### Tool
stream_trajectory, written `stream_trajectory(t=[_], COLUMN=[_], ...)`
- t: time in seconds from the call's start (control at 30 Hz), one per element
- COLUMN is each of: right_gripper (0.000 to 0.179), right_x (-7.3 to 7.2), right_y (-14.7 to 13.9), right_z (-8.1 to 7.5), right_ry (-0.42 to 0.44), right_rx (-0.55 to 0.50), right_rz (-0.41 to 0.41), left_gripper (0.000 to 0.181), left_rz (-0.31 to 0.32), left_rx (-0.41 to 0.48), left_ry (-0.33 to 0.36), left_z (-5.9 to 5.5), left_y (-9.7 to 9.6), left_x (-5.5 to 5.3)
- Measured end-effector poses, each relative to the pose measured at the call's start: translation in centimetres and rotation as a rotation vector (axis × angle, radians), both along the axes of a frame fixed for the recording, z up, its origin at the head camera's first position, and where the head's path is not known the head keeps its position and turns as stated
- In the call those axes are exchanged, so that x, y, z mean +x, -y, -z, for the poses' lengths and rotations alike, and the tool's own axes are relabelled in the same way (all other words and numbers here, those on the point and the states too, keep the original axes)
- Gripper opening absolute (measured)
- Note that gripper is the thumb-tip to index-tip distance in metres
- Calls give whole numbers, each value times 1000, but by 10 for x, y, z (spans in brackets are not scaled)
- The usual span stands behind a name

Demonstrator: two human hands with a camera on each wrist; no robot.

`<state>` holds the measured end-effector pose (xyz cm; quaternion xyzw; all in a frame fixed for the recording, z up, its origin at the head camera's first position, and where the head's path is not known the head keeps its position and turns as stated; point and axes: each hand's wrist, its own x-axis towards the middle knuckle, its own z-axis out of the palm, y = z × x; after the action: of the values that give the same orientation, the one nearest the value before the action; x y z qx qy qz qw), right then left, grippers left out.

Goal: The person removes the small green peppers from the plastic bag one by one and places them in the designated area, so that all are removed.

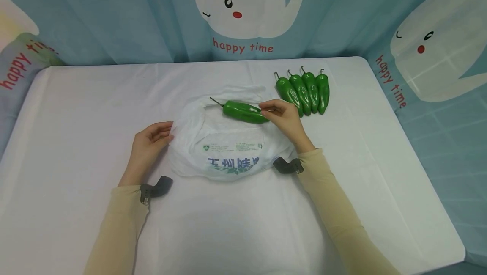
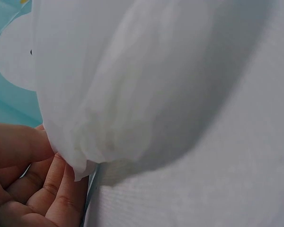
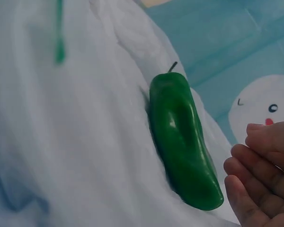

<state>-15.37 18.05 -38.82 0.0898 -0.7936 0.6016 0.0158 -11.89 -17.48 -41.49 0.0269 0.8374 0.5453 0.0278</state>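
A white plastic bag with green and blue print lies spread on the table. Its left edge is pinched between the thumb and fingers of my left hand, and the left wrist view shows the gathered plastic at the fingertips. One long green pepper rests across the bag's opening, stem to the left. Beside the pepper's blunt right end is my right hand. In the right wrist view a small gap separates its loosely bent fingers from the pepper, and they hold nothing.
Several more green peppers lie side by side at the back right of the white table, just beyond my right hand. A blue curtain with cartoon whales hangs behind and to the sides of the table.
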Motion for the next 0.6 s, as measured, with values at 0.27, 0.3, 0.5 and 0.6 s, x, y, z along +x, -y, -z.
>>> stream_trajectory(t=[0.27, 0.3, 0.5, 0.6], right_gripper=[23, 23, 23, 24], right_x=[9, 10, 4, 0], right_y=[8, 9, 4, 1], right_z=[-17, -19, -2, 9], right_ry=[-11, -20, -47, -45], right_rx=[77, 89, 93, 106], right_rz=[-19, -21, -28, -30], left_gripper=[34, 34, 34, 34], left_rz=[1, 1, -4, -6], left_rx=[0, 1, -2, 0], left_ry=[-1, -4, -6, -3], left_z=[1, 1, 1, 0], left_y=[0, 0, -1, -1], left_x=[-1, -1, -1, 0])
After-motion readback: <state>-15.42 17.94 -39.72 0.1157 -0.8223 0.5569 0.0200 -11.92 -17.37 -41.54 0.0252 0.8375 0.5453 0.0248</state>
